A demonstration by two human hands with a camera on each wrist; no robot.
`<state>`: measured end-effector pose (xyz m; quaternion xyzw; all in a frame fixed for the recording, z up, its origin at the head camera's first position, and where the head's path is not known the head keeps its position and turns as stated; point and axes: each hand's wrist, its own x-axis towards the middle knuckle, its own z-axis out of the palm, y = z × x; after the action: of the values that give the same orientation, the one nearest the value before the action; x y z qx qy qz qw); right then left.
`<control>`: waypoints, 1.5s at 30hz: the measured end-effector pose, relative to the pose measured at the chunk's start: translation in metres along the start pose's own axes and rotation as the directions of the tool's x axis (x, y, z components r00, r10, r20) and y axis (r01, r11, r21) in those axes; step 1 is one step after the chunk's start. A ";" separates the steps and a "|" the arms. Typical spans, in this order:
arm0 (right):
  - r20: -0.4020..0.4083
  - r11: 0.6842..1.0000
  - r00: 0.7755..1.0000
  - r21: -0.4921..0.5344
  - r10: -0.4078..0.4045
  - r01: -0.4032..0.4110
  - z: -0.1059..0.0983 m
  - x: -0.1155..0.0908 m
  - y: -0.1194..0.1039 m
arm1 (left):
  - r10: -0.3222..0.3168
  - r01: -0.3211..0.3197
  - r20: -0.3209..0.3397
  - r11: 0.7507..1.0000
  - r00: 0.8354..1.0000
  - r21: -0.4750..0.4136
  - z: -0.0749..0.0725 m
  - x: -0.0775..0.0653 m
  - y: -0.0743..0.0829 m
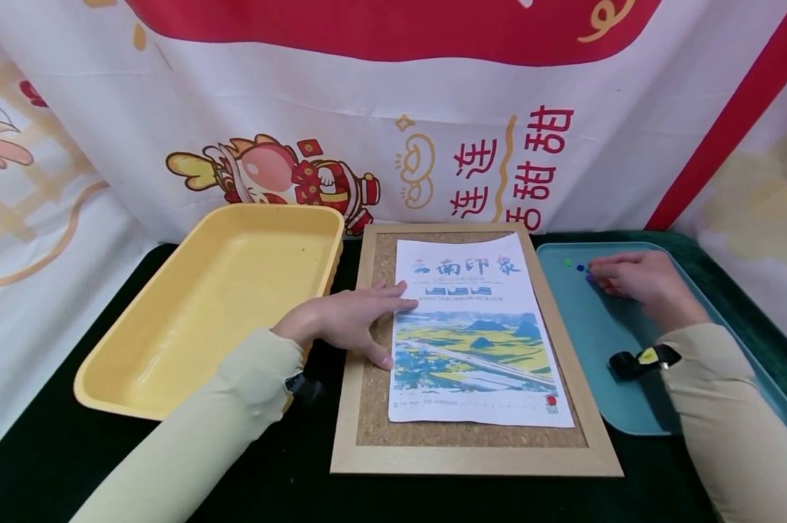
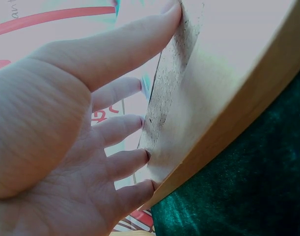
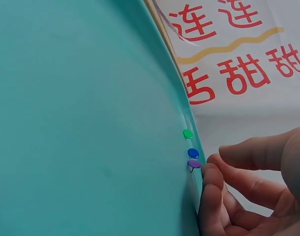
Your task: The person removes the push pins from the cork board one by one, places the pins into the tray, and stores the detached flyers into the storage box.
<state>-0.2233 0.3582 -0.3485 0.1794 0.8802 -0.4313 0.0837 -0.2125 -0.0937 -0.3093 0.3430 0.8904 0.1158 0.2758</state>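
My left hand (image 1: pixel 357 316) has its fingers and thumb spread at the left edge of a printed poster sheet (image 1: pixel 458 280). The sheet lies on a wood-framed cork board (image 1: pixel 478 436). In the left wrist view, the thumb (image 2: pixel 154 24) reaches over the cork beside the frame. My right hand (image 1: pixel 648 283) is over the far left part of a teal tray (image 1: pixel 628 327), fingers bent. Its fingertips are right beside a purple thumbtack (image 3: pixel 194 163), next to a blue thumbtack (image 3: pixel 193 153) and a green one (image 3: pixel 188 133). I cannot tell whether something sits between the right fingertips.
A yellow plastic tray (image 1: pixel 203 290) stands left of the board, behind the left forearm. Dark green cloth (image 1: pixel 288 472) covers the table. Behind everything hangs a white printed curtain (image 1: pixel 432 94) with red characters and a cartoon figure.
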 end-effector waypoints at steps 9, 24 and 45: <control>-0.009 0.999 0.999 0.001 -0.048 0.048 -0.001 -0.009 -0.010 | 0.007 -0.007 0.000 1.000 1.000 -0.010 0.002 0.002 0.001; -0.065 0.988 0.986 -0.019 -0.155 0.154 -0.007 -0.045 -0.033 | 0.006 -0.006 0.006 1.000 1.000 -0.009 -0.001 0.003 0.003; 0.141 0.975 0.969 -0.056 -0.204 0.213 0.019 -0.085 -0.034 | -0.006 0.006 0.008 1.000 1.000 -0.009 0.000 -0.001 0.003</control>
<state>-0.1586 0.3037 -0.3099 0.0533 0.9013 -0.4173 0.1033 -0.2104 -0.0928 -0.3075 0.3393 0.8899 0.1179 0.2811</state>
